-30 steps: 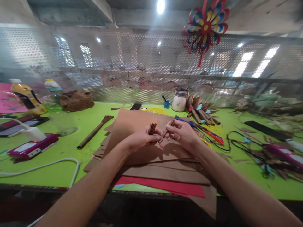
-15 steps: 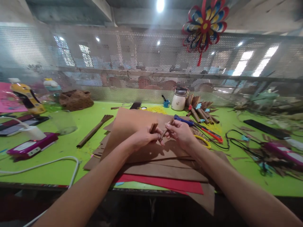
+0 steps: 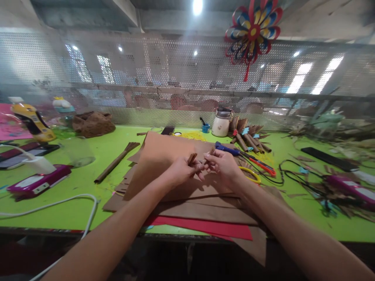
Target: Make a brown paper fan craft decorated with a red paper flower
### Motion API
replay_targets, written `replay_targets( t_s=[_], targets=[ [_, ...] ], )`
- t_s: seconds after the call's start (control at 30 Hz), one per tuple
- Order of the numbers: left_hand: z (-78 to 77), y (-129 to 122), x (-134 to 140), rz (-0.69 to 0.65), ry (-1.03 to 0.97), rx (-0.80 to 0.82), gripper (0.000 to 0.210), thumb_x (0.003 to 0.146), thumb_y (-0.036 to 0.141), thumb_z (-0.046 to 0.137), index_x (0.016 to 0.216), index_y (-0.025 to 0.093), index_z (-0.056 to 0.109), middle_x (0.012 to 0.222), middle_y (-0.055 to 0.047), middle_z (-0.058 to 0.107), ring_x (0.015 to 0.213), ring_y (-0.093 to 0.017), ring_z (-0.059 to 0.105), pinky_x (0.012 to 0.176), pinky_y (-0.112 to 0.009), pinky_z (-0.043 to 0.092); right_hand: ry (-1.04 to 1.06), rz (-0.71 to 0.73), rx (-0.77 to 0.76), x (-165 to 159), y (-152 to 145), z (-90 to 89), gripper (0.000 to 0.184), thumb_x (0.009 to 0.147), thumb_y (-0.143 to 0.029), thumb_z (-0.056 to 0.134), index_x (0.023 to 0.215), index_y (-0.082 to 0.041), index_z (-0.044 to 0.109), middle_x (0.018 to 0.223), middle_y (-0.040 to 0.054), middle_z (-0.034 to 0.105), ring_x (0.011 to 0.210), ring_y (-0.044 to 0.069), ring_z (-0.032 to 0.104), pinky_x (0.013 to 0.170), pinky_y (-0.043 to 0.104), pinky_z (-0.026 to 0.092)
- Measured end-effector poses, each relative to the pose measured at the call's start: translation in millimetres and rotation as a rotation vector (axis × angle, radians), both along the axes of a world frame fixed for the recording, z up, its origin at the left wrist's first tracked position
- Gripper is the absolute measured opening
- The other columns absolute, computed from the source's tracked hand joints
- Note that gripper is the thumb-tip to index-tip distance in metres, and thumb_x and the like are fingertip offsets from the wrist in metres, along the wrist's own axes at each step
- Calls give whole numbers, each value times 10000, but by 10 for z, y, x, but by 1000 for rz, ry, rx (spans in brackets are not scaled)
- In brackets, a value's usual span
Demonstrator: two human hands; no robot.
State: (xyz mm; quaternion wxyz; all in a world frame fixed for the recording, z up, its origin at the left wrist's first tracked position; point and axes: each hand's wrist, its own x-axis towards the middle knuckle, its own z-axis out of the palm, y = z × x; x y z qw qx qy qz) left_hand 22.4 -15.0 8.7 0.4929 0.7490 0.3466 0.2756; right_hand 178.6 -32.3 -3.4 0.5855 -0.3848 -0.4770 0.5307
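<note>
My left hand (image 3: 184, 168) is closed round a small bundle of brown strips (image 3: 191, 158), whose ends stick up above the fingers. Close beside it, my right hand (image 3: 223, 162) pinches a thin brown strip (image 3: 211, 151) between thumb and fingertips. The fingertips of both hands almost meet, and the strips' lower parts are hidden by them. Beneath the hands lies a stack of brown paper sheets (image 3: 158, 156), the top one curling up at the left. A red sheet (image 3: 205, 227) shows under the stack at the table's front edge.
Right of my right hand lie a blue-handled tool (image 3: 227, 148) and yellow-handled scissors (image 3: 252, 175). Rolled brown paper pieces (image 3: 249, 138) sit behind, near a white jar (image 3: 222, 123). A long brown roll (image 3: 115, 164) and a purple power strip (image 3: 39, 181) lie left on the green table (image 3: 79, 210).
My left hand has moved slightly right, closer to my right hand, and its bundle has tilted. My right hand stays nearly in place, still pinching.
</note>
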Motion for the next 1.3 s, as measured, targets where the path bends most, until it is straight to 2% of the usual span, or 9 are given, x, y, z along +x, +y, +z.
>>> replay_targets(
  t_s=[0.13, 0.3, 0.43, 0.6, 0.67, 0.83, 1.0, 1.17, 1.3],
  targets=[
    [-33, -18, 26, 13, -14, -5, 356, 755, 451, 565, 726, 101, 625, 595, -48, 625, 485, -87, 412, 487, -234, 310, -38, -69, -7, -5, -3, 13, 245, 597, -310, 716, 632, -139, 544, 532, 0, 592, 462, 90, 535, 420, 189, 368],
    [-60, -41, 56, 5, -99, -38, 286, 748, 421, 587, 727, 136, 572, 551, -11, 599, 614, -131, 534, 627, -258, 396, -55, -117, -26, -8, 15, 10, 226, 589, -278, 710, 605, -139, 533, 496, 2, 582, 438, 93, 527, 398, 188, 323],
    [-37, -51, 40, -5, -161, -104, 297, 736, 412, 597, 631, 148, 510, 549, -2, 577, 592, -123, 520, 626, -260, 391, 29, -7, -75, 22, 30, -2, 265, 593, -308, 733, 658, -138, 542, 524, -3, 590, 456, 88, 532, 412, 182, 323],
    [-15, -28, -16, 6, -112, -94, 313, 719, 405, 599, 584, 127, 554, 573, -11, 552, 528, -89, 417, 533, -236, 306, 57, 132, -29, 20, 47, -76, 338, 567, -298, 771, 798, -141, 581, 661, -2, 624, 570, 103, 576, 527, 221, 410],
    [-18, -23, -28, 17, -107, -95, 305, 712, 400, 603, 581, 129, 555, 562, -3, 535, 519, -84, 393, 521, -234, 281, 46, 98, -5, -2, 48, -106, 385, 537, -263, 787, 838, -147, 576, 676, -11, 624, 592, 109, 584, 552, 231, 422],
    [-5, -45, -14, -24, -117, -97, 324, 722, 410, 597, 566, 134, 527, 555, 2, 518, 555, -91, 419, 543, -230, 290, 31, -23, 48, -22, 49, -103, 409, 549, -228, 767, 881, -150, 541, 576, -50, 577, 511, 95, 556, 493, 220, 423],
    [32, -71, 15, -22, -113, -107, 287, 728, 396, 598, 626, 132, 548, 519, 15, 516, 525, -80, 403, 516, -217, 272, 35, -83, 8, 25, 82, -46, 439, 568, -259, 737, 927, -166, 502, 523, -61, 567, 427, 98, 545, 428, 218, 445],
    [40, -72, 19, 11, -67, -74, 258, 736, 379, 581, 665, 132, 555, 540, 4, 562, 510, -80, 411, 501, -222, 268, -84, -136, 80, 43, 111, -61, 335, 620, -299, 699, 852, -161, 500, 505, -44, 577, 429, 121, 574, 401, 225, 477],
    [54, -111, 62, 46, -57, -44, 282, 712, 407, 605, 662, 147, 506, 532, 26, 525, 517, -81, 428, 515, -220, 297, -148, -145, 149, 16, 110, -98, 285, 661, -330, 668, 821, -166, 499, 513, -46, 580, 415, 114, 563, 394, 227, 476]
  ],
)
